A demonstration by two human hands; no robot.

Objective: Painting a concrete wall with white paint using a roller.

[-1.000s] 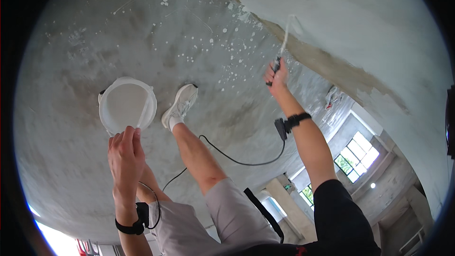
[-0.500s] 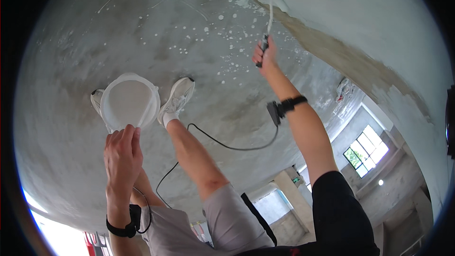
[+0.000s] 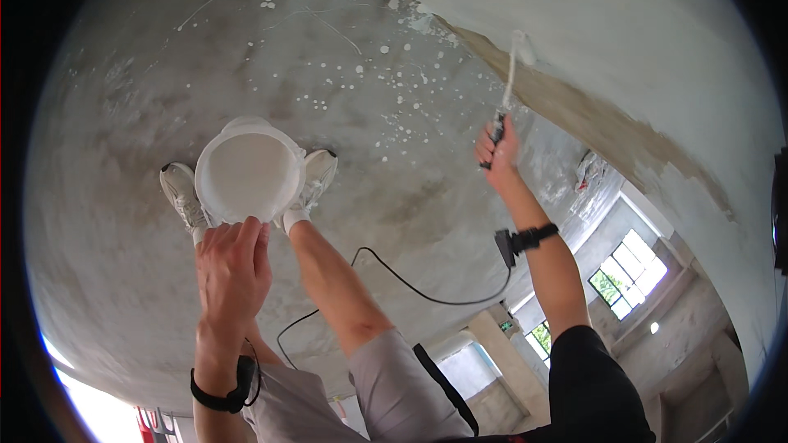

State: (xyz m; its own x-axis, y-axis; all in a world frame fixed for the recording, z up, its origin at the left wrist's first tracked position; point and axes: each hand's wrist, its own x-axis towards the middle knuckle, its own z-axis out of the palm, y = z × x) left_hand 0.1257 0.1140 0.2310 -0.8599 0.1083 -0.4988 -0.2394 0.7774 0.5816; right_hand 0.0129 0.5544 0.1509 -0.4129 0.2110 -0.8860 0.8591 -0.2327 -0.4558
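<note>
My left hand [image 3: 234, 267] is closed on the near rim of a white bucket [image 3: 300, 184], which hangs in front of my shins. Pale paint [image 3: 250, 171] fills part of the bucket, its surface smooth. Out to the right, my right hand [image 3: 502, 148] grips the black handle of a paint roller [image 3: 510, 82]. The roller's long rod is coated in white. Its far end rests at the lower part of the wall [image 3: 624, 25], where white coating meets a bare brown strip [image 3: 566, 107]; the roller head blends into the white there.
White paint drops [image 3: 402, 98] are scattered over the grey concrete floor [image 3: 131, 221]. A black cable [image 3: 427, 299] loops between my wrist straps, past my leg. Crumpled material [image 3: 589, 171] lies by the wall's foot. A window [image 3: 628, 273] shows at the lower right.
My right hand and the roller have come closer to me and farther right along the wall. The bucket and my left hand have shifted a little to the right.
</note>
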